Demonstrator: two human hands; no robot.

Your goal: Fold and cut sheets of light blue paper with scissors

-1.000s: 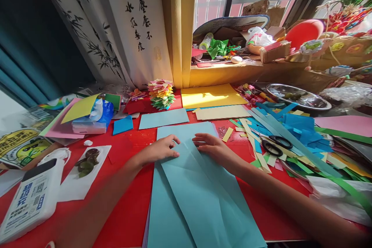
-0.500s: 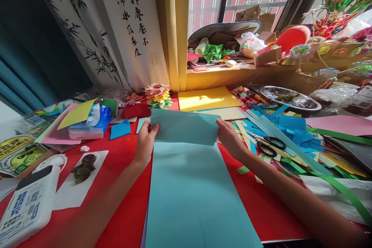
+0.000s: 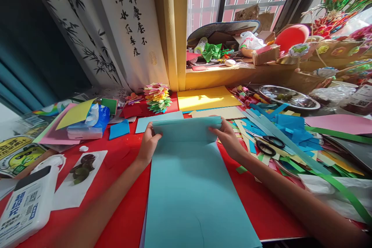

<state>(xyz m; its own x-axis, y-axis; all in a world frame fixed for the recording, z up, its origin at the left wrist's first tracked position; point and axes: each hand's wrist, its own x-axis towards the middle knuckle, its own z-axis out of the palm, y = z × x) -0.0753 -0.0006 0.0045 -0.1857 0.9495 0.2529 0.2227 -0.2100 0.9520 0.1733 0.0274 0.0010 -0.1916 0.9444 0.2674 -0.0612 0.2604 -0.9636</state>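
Plainly gripping a flat, light blue band of folded paper (image 3: 186,128), by its left end in the left hand (image 3: 149,144) and by its right end in the right hand (image 3: 228,137). Pressing both thumbs to the near face, with the other fingers mostly tucked behind the upper edge. Held at the far end of a long, light blue rectangle of stacked paper sheets (image 3: 197,193), on a glossy red surface (image 3: 130,217). Hard to tell from this angle whether joined to the top sheet by a crease or merely resting against it.

Judging by the thin, layered upper edge, likely to prove very light, fairly stiff along the folds, yet easily bent or dented in between, with some slipping between loose layers. Best held close to the two short ends, thumbs in front and fingers behind, gently enough to spare the paper and evenly enough to keep the layers flush.

Seen beyond the band: a cream paper rectangle (image 3: 221,112), a bright yellow paper sheet (image 3: 209,102) and a ruffled, multicoloured paper tower (image 3: 157,99). Seen past the right hand: black-handled scissors (image 3: 263,138), lying among narrow blue, green and cream paper strips (image 3: 300,155).
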